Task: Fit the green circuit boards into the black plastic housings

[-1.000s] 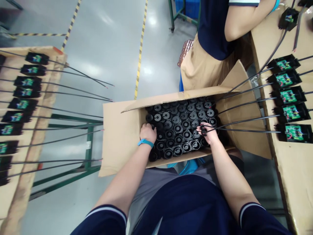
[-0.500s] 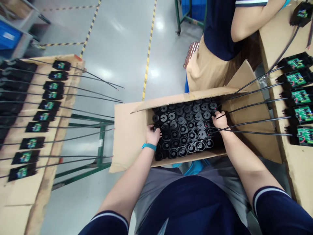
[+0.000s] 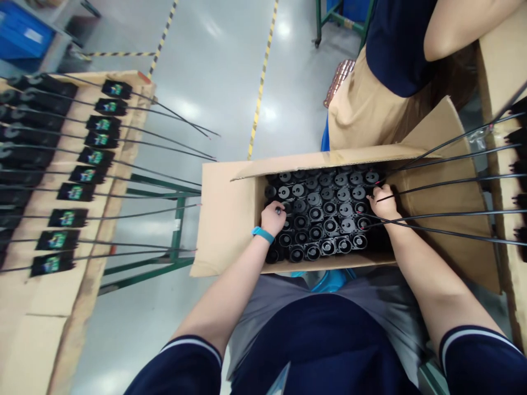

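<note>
An open cardboard box [image 3: 226,214] in front of me holds rows of round black plastic housings [image 3: 315,214], some with open tops and others showing a capped end. My left hand [image 3: 274,218], with a teal band on the wrist, is inside the box's left end. Its fingers are curled closed around a small dark piece whose kind I cannot make out. At the right end, my right hand [image 3: 382,203] is closed beside the housings, fingers curled; what they grip is hidden. Black cables [image 3: 444,186] cross over the right hand and the box's right flap.
On the left, a wooden-edged table [image 3: 45,307] carries black units with circuit boards [image 3: 66,218], their cables overhanging the edge. More black units lie on the right bench [image 3: 504,274]. A co-worker [image 3: 395,71] sits beyond the box. Yellow-black tape [image 3: 263,77] marks the floor.
My view has shifted, so the box sits slightly farther right and higher. My left hand has turned over, its back now upward, and moved slightly inward. The right hand stays at the box's right end.
</note>
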`<state>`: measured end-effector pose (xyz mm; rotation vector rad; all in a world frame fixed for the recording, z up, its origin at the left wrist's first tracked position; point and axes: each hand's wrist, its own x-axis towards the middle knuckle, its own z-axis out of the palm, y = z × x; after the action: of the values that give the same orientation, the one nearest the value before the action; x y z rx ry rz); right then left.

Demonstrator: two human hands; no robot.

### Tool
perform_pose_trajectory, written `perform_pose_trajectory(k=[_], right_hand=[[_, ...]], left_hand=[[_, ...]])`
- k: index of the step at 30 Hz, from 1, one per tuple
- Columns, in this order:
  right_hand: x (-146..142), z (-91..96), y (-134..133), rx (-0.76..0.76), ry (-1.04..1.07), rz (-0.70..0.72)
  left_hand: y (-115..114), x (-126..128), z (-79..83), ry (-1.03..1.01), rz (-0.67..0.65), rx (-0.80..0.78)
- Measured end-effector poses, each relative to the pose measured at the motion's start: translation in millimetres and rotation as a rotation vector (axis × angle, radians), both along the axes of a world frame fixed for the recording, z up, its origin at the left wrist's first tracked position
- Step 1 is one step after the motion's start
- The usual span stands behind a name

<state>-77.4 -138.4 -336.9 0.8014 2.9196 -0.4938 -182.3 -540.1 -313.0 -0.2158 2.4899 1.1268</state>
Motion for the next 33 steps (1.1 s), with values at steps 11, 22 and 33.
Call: perform_pose_trajectory(k=[11,22,33], right_hand=[[28.6,7.0,-38.9,-0.940,0.652,-0.687],[5.7,8.6,-36.5,-0.794,0.353,-0.484],[-29.4,7.7,-56.4,-0.177,-0.083,-0.032]], left_hand=[[10.0,3.5,-18.2,0.119,-0.372,-0.469],[6.2,3.3,-31.8,0.271,-0.403,-0.453],[12.6,14.6,-9.3,0.411,-0.146,-0.207]])
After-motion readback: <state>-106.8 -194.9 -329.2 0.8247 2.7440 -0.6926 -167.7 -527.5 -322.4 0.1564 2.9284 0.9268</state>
